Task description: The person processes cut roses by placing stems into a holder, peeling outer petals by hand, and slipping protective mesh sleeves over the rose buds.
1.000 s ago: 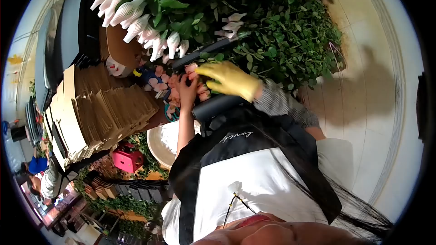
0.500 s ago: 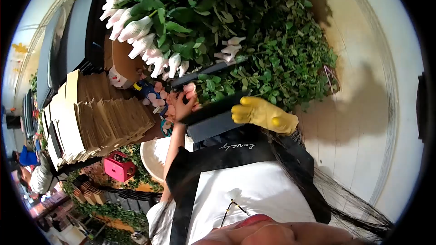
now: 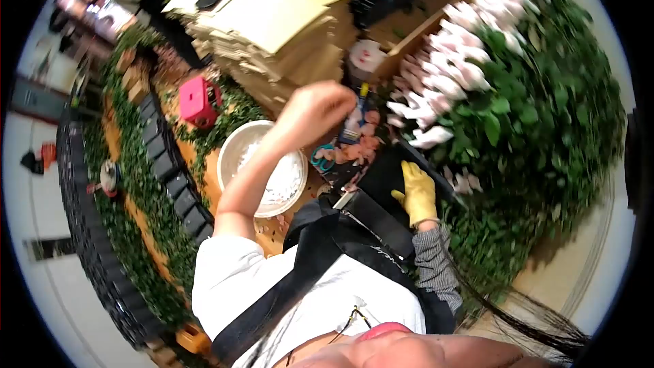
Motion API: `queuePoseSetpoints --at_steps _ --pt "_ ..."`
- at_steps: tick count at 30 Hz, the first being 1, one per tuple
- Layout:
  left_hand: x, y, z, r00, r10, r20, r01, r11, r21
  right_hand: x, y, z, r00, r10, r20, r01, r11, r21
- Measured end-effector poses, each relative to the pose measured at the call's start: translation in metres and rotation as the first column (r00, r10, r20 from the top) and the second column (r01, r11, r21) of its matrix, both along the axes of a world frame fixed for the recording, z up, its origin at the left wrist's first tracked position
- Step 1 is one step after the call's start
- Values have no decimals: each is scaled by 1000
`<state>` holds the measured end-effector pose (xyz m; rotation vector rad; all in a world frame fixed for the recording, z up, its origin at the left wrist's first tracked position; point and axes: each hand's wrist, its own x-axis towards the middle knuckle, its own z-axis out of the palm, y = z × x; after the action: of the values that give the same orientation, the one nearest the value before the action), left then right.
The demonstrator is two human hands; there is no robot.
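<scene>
Black and flat, a dark panel (image 3: pixel 383 176) lies ahead of the person's lap, beyond a long black box (image 3: pixel 373 220) set across the apron (image 3: pixel 310 289). At the panel's right edge is the right hand (image 3: pixel 416 194), in a yellow glove, its fingers stretched forward and its thumb spread well away from them, with nothing seen in its grasp; whether it presses on the panel or hangs just above cannot be told. Just off the panel's left edge lie loose pink petals (image 3: pixel 363 148), with teal scissor handles (image 3: pixel 323 157) beside them and a blue object (image 3: pixel 353 128) near their far side. Bare and blurred, the left hand (image 3: pixel 320 110) is up in front of the near edge of a tall cardboard stack (image 3: pixel 272 27), fingers curled inward; whether they hold anything is unclear. Under that forearm stands a pale basin (image 3: pixel 227 176) with white pieces (image 3: pixel 286 180) inside its rim. Off the panel's right side spread green leafy stems (image 3: pixel 545 116), and flower heads in white mesh (image 3: pixel 470 44) line their left edge. A pink stool (image 3: pixel 197 101) stands left of the stack, near the basin.
</scene>
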<state>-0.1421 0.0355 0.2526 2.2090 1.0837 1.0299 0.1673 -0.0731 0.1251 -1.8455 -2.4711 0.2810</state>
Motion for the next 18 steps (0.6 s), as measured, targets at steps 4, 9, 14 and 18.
queuePoseSetpoints --at_steps 4,9,14,18 --pt "-43 39 64 757 645 -102 -508 680 528 -10 5 6 984 -23 177 45 991 -123" --pt "-55 72 92 505 690 -519 -599 713 364 0 -3 3 1000 -3 25 5 998 -62" --pt "-58 84 79 526 633 -568 -604 748 274 7 -9 -9 993 -29 -116 27 999 -19" --pt "-41 57 105 700 635 -327 -626 766 146 13 -13 -23 995 -27 -100 30 999 24"
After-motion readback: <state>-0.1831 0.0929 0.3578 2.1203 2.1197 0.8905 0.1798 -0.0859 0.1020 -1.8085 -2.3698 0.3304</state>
